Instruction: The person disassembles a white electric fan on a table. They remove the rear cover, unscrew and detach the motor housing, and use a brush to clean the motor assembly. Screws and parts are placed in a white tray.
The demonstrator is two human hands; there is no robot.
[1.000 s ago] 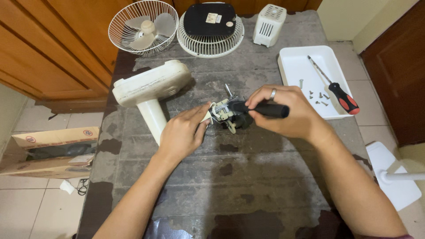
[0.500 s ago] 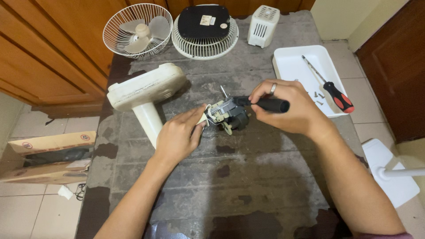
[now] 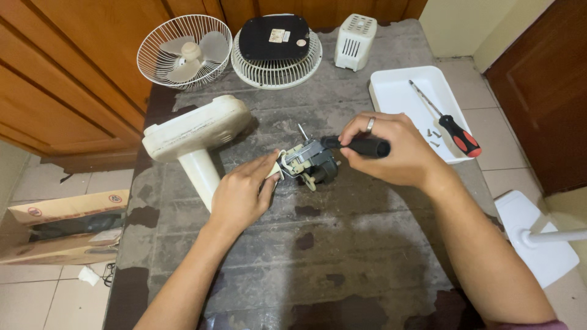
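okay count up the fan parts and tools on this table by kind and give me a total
Wire guards: 2
Fan stand body: 1
Vented motor cover: 1
Motor, at left hand: 1
Screwdrivers: 2
White tray: 1
Total: 8

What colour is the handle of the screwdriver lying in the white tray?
Red and black, seen in the head view: the screwdriver handle lies in the white tray.

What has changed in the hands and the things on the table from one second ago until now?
Almost nothing changed. The whole view shifts a little, so the camera seems to have moved, not the things. The right hand keeps its grip on the black-handled tool, its tip at the small fan motor, and the left hand still steadies that motor. The white tray, the red-handled screwdriver and the fan base stay in place.
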